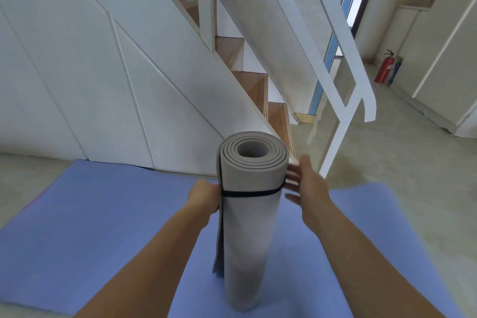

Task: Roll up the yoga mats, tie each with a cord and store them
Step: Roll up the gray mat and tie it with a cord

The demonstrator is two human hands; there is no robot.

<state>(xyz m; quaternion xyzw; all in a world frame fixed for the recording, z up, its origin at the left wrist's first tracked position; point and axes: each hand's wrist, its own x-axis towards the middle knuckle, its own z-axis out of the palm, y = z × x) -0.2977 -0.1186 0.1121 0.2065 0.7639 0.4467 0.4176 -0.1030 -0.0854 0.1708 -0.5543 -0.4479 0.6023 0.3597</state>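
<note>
Grey yoga mat (pixel 251 227) stands upright on its end in the near middle of the scene, on a blue mat (pixel 103 209) that lies flat across the floor from the left edge to the right.

On the left, the left hand (pixel 204 196) is curled against the roll's left side, gripping it where the loose outer edge ends. Whether it also pinches the cord (pixel 251 193) there, I cannot tell.

The roll looks like light, soft foam. It should give a little under the fingers and grip the skin rather than slide. With only one tie, high up, the lower layers may loosen, and the outer flap already stands slightly off at the lower left. The best hold is probably around the body at the cord or just below it, with a second hand lower down for carrying.

It is pale grey and matt, wound in several even turns around an open core. The thin black cord runs level around it, well above the middle.

On the right, the right hand (pixel 307 183) is open and blurred, with fingers spread at the roll's right side by the cord. It holds nothing.
</note>
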